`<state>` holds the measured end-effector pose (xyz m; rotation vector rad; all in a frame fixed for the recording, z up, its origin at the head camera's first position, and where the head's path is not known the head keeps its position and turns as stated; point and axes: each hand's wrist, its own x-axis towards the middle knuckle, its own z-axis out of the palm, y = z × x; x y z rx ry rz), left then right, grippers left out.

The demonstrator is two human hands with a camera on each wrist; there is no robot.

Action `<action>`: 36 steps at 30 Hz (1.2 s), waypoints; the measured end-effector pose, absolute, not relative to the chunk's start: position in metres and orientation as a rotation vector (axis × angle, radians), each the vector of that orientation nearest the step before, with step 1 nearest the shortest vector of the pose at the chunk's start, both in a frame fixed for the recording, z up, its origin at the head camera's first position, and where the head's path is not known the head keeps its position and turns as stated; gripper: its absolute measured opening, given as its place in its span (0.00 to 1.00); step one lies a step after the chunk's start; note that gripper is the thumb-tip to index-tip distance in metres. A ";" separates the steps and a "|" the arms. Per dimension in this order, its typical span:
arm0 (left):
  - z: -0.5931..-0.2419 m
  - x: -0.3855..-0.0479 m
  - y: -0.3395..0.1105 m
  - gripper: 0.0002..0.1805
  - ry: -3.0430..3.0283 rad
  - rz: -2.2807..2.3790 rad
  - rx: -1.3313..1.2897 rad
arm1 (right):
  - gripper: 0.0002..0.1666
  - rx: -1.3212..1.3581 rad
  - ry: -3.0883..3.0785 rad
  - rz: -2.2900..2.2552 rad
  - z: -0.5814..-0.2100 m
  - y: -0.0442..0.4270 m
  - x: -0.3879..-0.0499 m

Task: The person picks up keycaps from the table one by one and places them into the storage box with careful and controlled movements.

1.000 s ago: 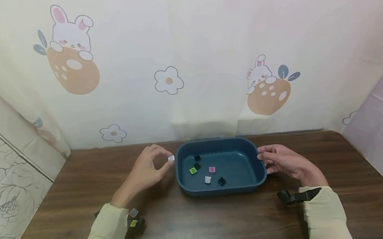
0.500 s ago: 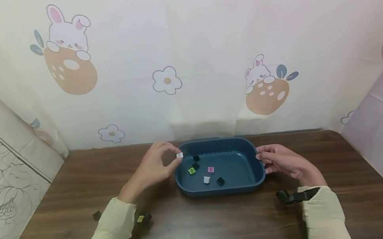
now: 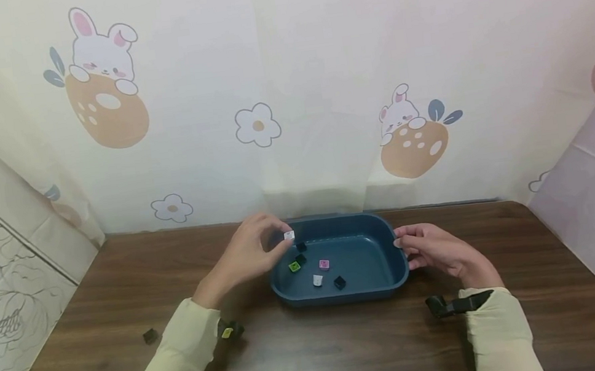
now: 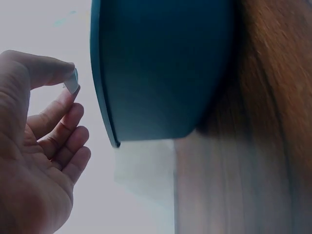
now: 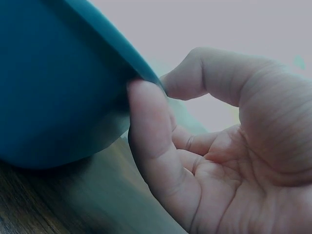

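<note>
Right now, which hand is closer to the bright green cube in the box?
Left. The left hand is at the end of the box nearest the green cube; the right hand grips the opposite end.

Left hand (image 3: 241, 254) pinched white cube (image 3: 289, 235) above left end of blue tray (image 3: 367, 263); right hand (image 3: 445, 251) gripped its right rim; green cube (image 3: 294, 267), pink cube (image 3: 324, 264) lay inside

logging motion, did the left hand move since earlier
Yes: in the head view, the left hand moved right and slightly up relative to the upper wall flower.
</note>
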<state>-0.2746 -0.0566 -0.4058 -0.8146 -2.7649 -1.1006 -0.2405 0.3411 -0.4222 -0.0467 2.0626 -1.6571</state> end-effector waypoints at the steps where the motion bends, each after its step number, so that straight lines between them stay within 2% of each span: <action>1: -0.405 -0.275 -0.055 0.12 -2.762 -1.103 -0.821 | 0.19 -0.046 2.060 -1.658 -0.422 0.340 -0.240; 11: -0.403 -0.276 -0.035 0.12 -2.755 -1.119 -0.910 | 0.18 -0.051 2.057 -1.660 -0.423 0.339 -0.241; 27: -0.402 -0.274 0.002 0.11 -2.750 -1.075 -1.061 | 0.23 -0.040 2.070 -1.645 -0.423 0.339 -0.241; 36: -0.400 -0.273 0.022 0.12 -2.773 -1.082 -1.138 | 0.22 -0.036 2.067 -1.652 -0.422 0.339 -0.240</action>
